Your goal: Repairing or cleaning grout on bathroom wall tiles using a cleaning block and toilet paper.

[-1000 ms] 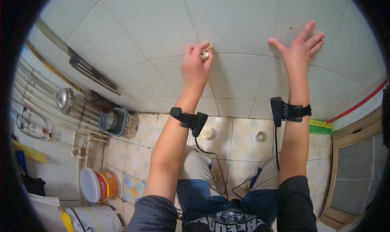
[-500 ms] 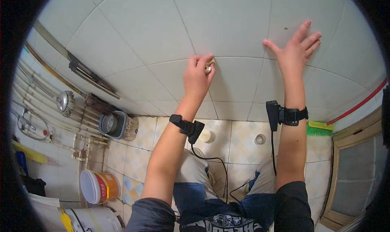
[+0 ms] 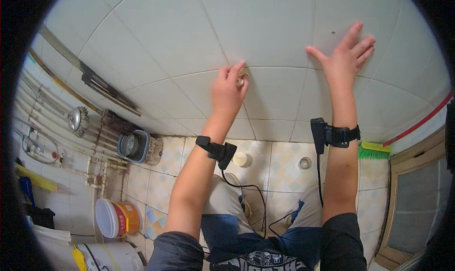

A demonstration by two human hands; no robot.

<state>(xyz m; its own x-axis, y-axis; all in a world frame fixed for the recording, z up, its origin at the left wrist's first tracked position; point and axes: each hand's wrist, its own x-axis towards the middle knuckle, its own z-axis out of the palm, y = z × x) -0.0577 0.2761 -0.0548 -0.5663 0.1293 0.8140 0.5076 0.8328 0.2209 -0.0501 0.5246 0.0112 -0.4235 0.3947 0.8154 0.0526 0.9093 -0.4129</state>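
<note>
My left hand (image 3: 227,93) is closed at the tiled wall (image 3: 265,34), its fingers and thumb pinching a small off-white, yellowish wad (image 3: 241,81). The wad sits close to the tile joint; the fingers cover most of it, so its exact kind does not show. To the right and higher up, my right hand (image 3: 343,57) lies spread on the tiles with nothing in it. A small dark hole (image 3: 333,33) shows in the wall just left of its index finger. Each wrist wears a black strap with a box and a cable.
On the floor stand a pale round tub (image 3: 240,159) and a clear glass (image 3: 304,163). A green-bristled broom (image 3: 374,151) rests at the right, near a wooden-framed door (image 3: 407,219). Pipes, a blue-grey bucket (image 3: 133,146), an orange bucket (image 3: 118,218) and a white bucket (image 3: 109,257) line the left.
My left hand has shifted slightly left along the wall with the wad in its fingers. The right hand stays in place on the tiles.
</note>
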